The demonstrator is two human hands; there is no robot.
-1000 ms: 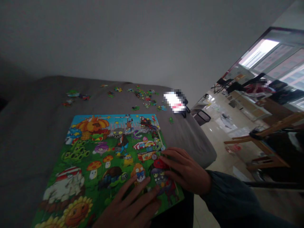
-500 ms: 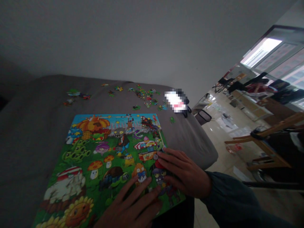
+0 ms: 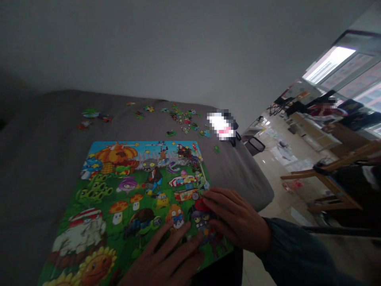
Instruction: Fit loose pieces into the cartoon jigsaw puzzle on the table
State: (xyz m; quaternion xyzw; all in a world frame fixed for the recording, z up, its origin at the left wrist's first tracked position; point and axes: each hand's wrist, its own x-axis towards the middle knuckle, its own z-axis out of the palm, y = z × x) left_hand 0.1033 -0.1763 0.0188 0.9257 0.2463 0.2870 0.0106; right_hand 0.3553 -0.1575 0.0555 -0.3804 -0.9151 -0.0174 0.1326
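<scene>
A colourful cartoon jigsaw puzzle board (image 3: 125,198) lies on a grey cloth-covered surface (image 3: 44,159). My left hand (image 3: 166,260) lies flat on the board's near edge, fingers spread, fingertips by an orange figure. My right hand (image 3: 235,218) rests on the board's right near corner, its fingers pressing on a dark figure with a red hat. Neither hand holds a piece that I can see. Several loose puzzle pieces (image 3: 181,119) lie scattered at the far side of the surface.
A few more loose pieces (image 3: 92,117) lie at the far left. A blurred white object (image 3: 222,125) sits at the far right corner. To the right the surface drops off to a shiny floor with wooden chairs (image 3: 330,178) and a bin (image 3: 254,145).
My right hand has slid slightly right along the board's edge. The view has shifted a little; my left hand has barely moved.
</scene>
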